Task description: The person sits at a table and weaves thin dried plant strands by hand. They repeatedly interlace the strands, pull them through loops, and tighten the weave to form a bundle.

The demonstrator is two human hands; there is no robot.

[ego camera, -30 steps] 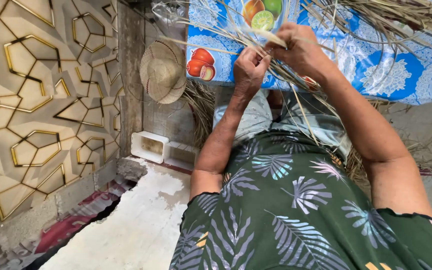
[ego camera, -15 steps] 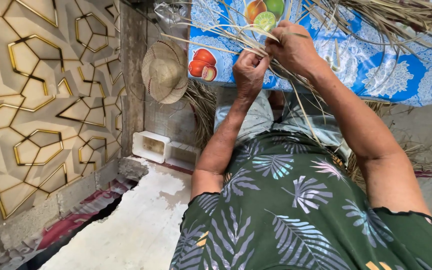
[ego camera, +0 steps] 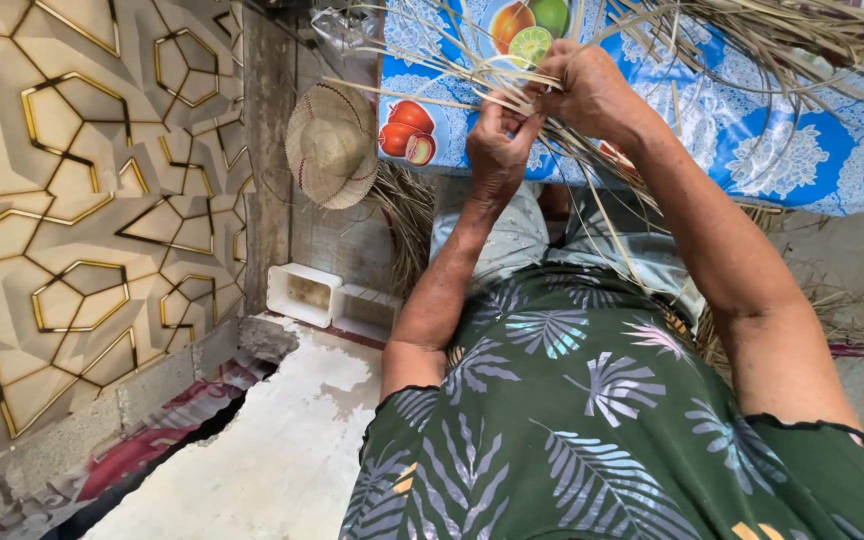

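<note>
Both of my hands are raised in front of me among long dry straw strips [ego camera: 642, 150]. My left hand [ego camera: 500, 148] pinches several of the strips between thumb and fingers. Just to its right, my right hand [ego camera: 584, 88] is closed around the same bundle, and the two hands touch. The strips fan out upward and to both sides and hang down over my lap. I wear a dark green top with a pale leaf print [ego camera: 592, 400].
A blue cloth with fruit pictures [ego camera: 802, 150] hangs behind the hands. A woven straw hat [ego camera: 332, 145] hangs on the wall to the left. Two white trays [ego camera: 304, 294] lie on the floor below it. A beige wall with gold geometric lines [ego camera: 82, 200] fills the left side.
My hands have stayed together on the straw bundle, with small shifts of the fingers. The left hand has crept slightly closer to the right.
</note>
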